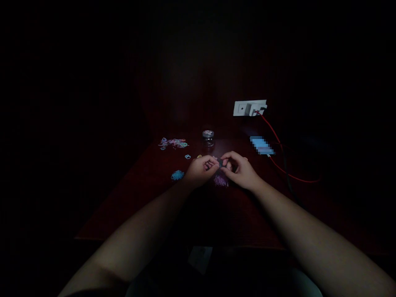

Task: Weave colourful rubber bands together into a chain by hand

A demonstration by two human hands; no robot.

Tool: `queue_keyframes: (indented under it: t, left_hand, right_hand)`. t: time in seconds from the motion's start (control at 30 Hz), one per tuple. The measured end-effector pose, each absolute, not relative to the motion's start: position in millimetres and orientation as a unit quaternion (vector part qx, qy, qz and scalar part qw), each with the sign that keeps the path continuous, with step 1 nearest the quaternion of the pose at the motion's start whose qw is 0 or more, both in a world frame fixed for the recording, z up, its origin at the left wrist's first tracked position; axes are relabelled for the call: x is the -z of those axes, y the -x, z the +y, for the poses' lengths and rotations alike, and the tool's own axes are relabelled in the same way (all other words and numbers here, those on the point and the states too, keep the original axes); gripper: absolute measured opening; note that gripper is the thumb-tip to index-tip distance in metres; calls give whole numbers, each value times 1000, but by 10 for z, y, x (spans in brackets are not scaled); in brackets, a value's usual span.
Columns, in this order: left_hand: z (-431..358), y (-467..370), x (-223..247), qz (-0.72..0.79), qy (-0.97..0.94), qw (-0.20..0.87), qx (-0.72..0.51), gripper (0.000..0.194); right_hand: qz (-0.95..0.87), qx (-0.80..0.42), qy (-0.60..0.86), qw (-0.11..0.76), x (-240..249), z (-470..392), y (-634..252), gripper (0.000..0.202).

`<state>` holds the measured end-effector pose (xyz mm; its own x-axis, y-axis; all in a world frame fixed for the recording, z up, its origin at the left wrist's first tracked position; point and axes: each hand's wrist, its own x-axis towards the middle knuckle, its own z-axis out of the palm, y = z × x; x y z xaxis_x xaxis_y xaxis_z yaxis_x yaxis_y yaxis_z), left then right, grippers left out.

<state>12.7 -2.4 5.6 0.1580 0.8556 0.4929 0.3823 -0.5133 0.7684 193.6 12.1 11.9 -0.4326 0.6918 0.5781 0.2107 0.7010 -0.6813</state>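
Over the middle of the table my left hand [202, 171] is curled, its thumb and fingertips pressed together; whatever they hold is too small and dim to make out. Facing it, almost touching, is my right hand [243, 171], its thumb and index finger curved and apart with the other fingers bent inward. A heap of purple elastic bands [220, 180] lies just below the fingertips. Left of my left wrist sits a blue heap of elastic bands [177, 175]. A single light-blue band [187, 156] and a yellow band [199, 156] lie beyond my left hand.
A mixed pile of coloured bands [173, 143] lies at the table's far left. Behind my hands stands a small clear jar [208, 135]. At right, a blurred-out phone [262, 145] is joined to a red cable [280, 168] from a wall socket [239, 108]. The surroundings are very dark.
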Motion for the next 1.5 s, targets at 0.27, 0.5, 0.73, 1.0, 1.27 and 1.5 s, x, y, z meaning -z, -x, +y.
queue_keyframes:
  t: [0.27,0.5,0.73,1.0,1.27,1.5]
  left_hand:
    - [-43,-136,-84,431,-720,251,-482,13]
    - [-36,-141,-62,432,-723,244,-481,12]
    - [-29,-128,-63,430,-727,229,-484,12]
    - [-32,-125,-73,438,-727,233,-475,12]
    - [-2,-110,-33,433,-726,232,-481,14]
    - [34,-92,2,441,-719,220,-490,17]
  right_hand:
    - [-812,-274,266,442,-65,159,-1944,29]
    - [-825,-199,274,451,-125,145,-1949,9]
    - [-816,-204,280,462,-122,148,-1956,9]
    - [-808,-210,291,467,-119,157,-1959,8]
    - [-810,-193,293,470,-119,158,-1968,7]
    - [-808,-195,289,475,-114,161,-1967,8]
